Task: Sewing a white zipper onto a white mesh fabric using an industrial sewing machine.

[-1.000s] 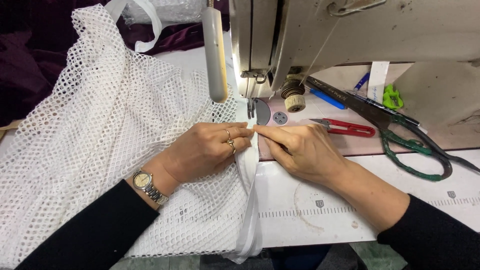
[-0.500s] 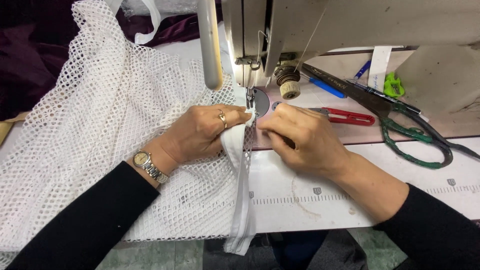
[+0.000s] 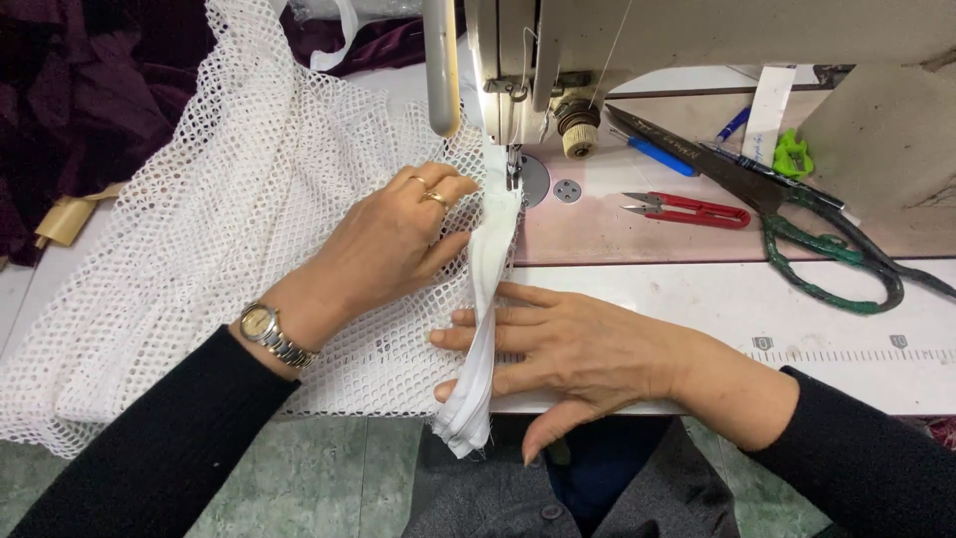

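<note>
Risk first: the left hand (image 3: 393, 239) has its fingertips very close to the needle and presser foot (image 3: 514, 177) of the cream-coloured industrial sewing machine (image 3: 637, 40) at upper centre, so a slip there could catch a finger; the white open-weave mesh fabric (image 3: 229, 219) could also snag or bunch at the foot, and the white folded fabric binding strip (image 3: 483, 299) could drift off the mesh edge if pressure is uneven. Left hand is flat, fingers loosely together, pressing the mesh down just left of the strip near the needle; holds nothing. Right hand (image 3: 573, 354) at lower centre is spread open, palm down, fingertips pushing the strip sideways against the mesh at the table edge; no pinch. Strip runs from the foot down centre frame, its tail hanging off the table. Red thread snips (image 3: 692, 209) and large dark green-handled shears (image 3: 797, 214) lie at upper right, well apart from both hands.
</note>
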